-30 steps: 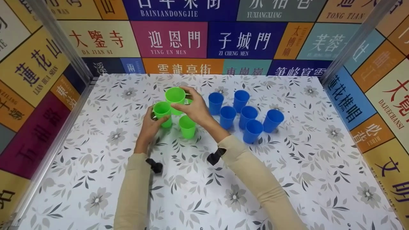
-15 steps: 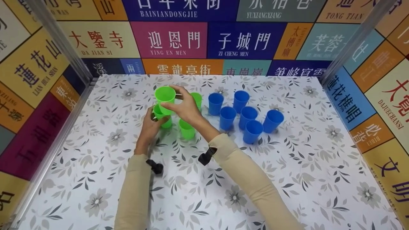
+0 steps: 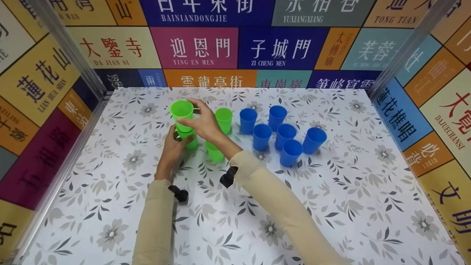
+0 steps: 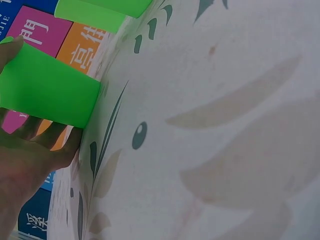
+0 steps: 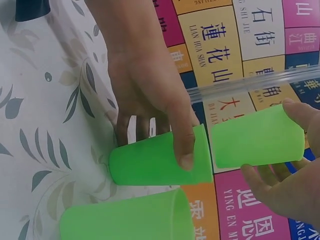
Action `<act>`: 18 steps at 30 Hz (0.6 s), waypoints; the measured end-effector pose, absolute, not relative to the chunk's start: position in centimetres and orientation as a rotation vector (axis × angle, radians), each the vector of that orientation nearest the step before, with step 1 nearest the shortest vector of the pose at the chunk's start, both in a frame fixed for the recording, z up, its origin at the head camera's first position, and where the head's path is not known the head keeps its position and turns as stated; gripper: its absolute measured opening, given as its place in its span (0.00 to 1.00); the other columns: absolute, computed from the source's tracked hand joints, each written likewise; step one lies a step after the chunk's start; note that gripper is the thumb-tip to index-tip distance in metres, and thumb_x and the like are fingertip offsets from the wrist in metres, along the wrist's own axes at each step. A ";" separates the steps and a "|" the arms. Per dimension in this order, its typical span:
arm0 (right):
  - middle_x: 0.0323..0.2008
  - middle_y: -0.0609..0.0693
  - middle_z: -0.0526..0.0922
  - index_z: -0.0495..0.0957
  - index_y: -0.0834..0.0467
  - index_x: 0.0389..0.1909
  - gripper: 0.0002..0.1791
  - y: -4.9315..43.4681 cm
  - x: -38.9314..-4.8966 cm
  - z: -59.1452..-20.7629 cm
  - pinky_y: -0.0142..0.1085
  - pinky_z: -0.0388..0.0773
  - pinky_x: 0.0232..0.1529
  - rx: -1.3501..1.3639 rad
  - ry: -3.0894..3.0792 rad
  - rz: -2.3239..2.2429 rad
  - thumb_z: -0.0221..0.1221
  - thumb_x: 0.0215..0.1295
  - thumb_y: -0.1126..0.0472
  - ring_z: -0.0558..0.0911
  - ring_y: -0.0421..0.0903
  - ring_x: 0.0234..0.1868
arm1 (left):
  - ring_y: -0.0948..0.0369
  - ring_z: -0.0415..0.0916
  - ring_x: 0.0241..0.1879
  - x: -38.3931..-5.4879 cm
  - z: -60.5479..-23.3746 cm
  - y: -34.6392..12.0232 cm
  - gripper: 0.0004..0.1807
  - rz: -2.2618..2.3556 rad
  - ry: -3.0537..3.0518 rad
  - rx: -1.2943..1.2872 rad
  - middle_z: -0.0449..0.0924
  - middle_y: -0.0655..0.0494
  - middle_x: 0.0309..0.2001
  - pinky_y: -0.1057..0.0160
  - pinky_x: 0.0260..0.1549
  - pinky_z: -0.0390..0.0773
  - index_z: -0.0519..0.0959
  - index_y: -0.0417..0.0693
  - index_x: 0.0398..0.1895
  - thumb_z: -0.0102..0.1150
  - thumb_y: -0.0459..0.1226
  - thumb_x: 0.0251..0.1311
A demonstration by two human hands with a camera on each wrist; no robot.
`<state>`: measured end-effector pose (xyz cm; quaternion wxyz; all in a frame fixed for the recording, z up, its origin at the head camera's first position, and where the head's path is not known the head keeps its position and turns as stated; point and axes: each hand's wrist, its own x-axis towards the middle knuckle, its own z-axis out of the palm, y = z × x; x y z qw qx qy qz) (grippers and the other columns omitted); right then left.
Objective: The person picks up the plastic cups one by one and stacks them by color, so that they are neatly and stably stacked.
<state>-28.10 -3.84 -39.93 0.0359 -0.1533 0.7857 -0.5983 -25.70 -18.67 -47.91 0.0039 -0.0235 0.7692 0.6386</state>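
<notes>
My left hand [image 3: 171, 150] grips a green plastic cup [image 3: 191, 143] that stands upright on the table. In the left wrist view, its thumb and fingers lie on opposite sides of that cup [image 4: 47, 85]. With my right hand [image 3: 204, 123] I hold a second green cup [image 3: 181, 110] upright, right above the first. In the right wrist view, the base of the held cup [image 5: 257, 137] is close over the rim of the lower cup [image 5: 150, 162]. Two more green cups stand nearby, one behind my right hand [image 3: 224, 120] and one partly hidden under the right wrist [image 3: 214, 152].
Several blue cups [image 3: 262, 137] stand upright in a loose group to the right of the green ones. The tabletop [image 3: 228, 228] has a leaf-and-flower print. Panels with colourful lettered signs [image 3: 195, 48] surround it at the back and sides.
My right hand has carried its green cup leftward, from beside the left-hand cup to right above it, uncovering the green cup behind. My left hand has stayed in place.
</notes>
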 end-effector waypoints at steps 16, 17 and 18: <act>0.71 0.54 0.70 0.65 0.54 0.73 0.40 -2.6 -27.4 -40.6 0.43 0.71 0.70 -0.483 2.360 -1.841 0.70 0.61 0.55 0.69 0.51 0.71 | 0.48 0.68 0.67 -25.4 -47.7 -18.5 0.40 2.027 2.406 -0.108 0.68 0.38 0.68 0.52 0.67 0.70 0.58 0.43 0.75 0.66 0.40 0.63; 0.71 0.55 0.70 0.65 0.55 0.72 0.39 -2.4 -27.4 -40.5 0.44 0.70 0.70 -0.487 2.351 -1.858 0.70 0.61 0.55 0.69 0.52 0.71 | 0.48 0.68 0.67 -25.5 -47.7 -18.5 0.40 2.025 2.408 -0.110 0.68 0.38 0.68 0.53 0.67 0.69 0.58 0.43 0.75 0.66 0.40 0.63; 0.70 0.56 0.70 0.66 0.57 0.72 0.39 -2.2 -27.3 -40.4 0.44 0.69 0.71 -0.495 2.340 -1.876 0.70 0.61 0.56 0.69 0.53 0.71 | 0.48 0.68 0.67 -25.5 -47.8 -18.5 0.40 2.028 2.407 -0.110 0.68 0.38 0.68 0.53 0.67 0.70 0.59 0.43 0.74 0.66 0.40 0.63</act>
